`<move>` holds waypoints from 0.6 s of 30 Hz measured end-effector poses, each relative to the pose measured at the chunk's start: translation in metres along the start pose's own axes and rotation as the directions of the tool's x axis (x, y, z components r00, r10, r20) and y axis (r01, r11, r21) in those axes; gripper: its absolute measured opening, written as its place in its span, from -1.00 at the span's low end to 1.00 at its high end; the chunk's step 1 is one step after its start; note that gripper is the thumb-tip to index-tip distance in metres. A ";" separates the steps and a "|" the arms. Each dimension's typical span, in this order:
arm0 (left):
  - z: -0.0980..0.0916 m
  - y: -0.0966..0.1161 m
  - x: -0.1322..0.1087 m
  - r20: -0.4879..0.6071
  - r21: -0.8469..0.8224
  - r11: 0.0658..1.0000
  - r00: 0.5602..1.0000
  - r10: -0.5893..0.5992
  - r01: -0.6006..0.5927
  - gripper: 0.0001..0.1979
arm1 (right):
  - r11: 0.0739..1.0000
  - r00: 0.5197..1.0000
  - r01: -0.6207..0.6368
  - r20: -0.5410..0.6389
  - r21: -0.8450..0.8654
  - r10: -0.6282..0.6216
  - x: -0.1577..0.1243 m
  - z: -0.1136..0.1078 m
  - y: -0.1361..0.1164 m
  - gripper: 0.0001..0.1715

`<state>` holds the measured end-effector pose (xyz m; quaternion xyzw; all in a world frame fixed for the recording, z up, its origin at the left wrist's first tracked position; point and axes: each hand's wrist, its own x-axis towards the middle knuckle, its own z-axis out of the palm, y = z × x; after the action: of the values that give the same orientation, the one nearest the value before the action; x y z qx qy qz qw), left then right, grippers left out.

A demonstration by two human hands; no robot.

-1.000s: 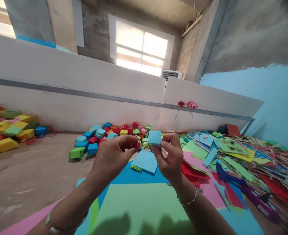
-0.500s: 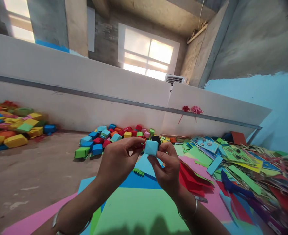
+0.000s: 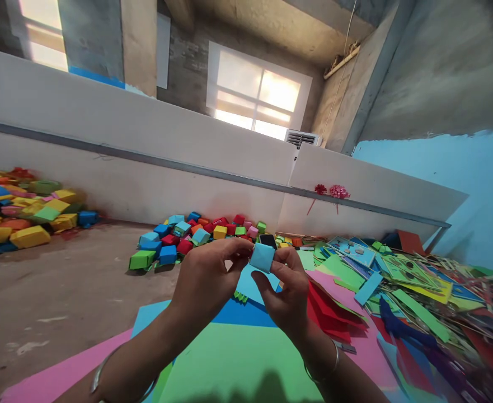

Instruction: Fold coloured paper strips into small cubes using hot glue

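A small light blue paper box (image 3: 262, 257) is held up between both hands above the table. My left hand (image 3: 206, 280) pinches its left edge with fingers curled. My right hand (image 3: 286, 288) grips its right side and underside with thumb and fingers. Below the hands lie a light blue sheet (image 3: 250, 282) with a small green folded piece (image 3: 240, 296), a darker blue sheet (image 3: 246, 313) and a large green sheet (image 3: 238, 364). Each wrist wears a metal bangle.
A heap of small coloured paper boxes (image 3: 196, 235) lies beyond the hands, with a dark phone (image 3: 268, 240) beside it. Bigger coloured boxes (image 3: 23, 207) are piled at far left. Red paper (image 3: 330, 313) and a mess of coloured strips (image 3: 418, 285) cover the right. A white partition (image 3: 145, 151) bounds the back.
Both hands have come closer together and lower with the blue box; the left hand now touches it. The camera has tilted slightly.
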<state>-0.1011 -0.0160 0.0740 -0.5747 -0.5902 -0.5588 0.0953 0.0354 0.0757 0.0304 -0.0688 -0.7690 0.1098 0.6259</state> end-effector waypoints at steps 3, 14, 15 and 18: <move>-0.001 0.001 0.000 0.007 -0.006 1.000 1.000 0.018 -0.018 -0.81 | 1.000 1.000 0.003 0.004 -0.009 -0.003 0.000 0.000 0.000 -0.87; 0.005 -0.007 -0.007 -0.064 0.102 0.985 0.987 0.145 -0.138 -0.65 | 0.994 0.996 0.079 -0.043 -0.078 -0.082 -0.002 0.001 0.005 -0.87; 0.006 -0.007 -0.007 -0.064 0.127 0.980 0.984 0.165 -0.156 -0.66 | 0.992 0.995 0.086 -0.047 -0.094 -0.091 -0.003 0.001 0.005 -0.87; 0.004 -0.006 -0.008 -0.069 0.201 0.949 0.963 0.260 -0.242 -0.69 | 0.986 0.993 0.096 -0.050 -0.136 -0.104 -0.004 0.002 0.003 -0.88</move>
<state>-0.1006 -0.0157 0.0629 -0.6064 -0.5579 -0.5094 0.2483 0.0345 0.0780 0.0255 -0.0751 -0.7590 0.0246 0.6463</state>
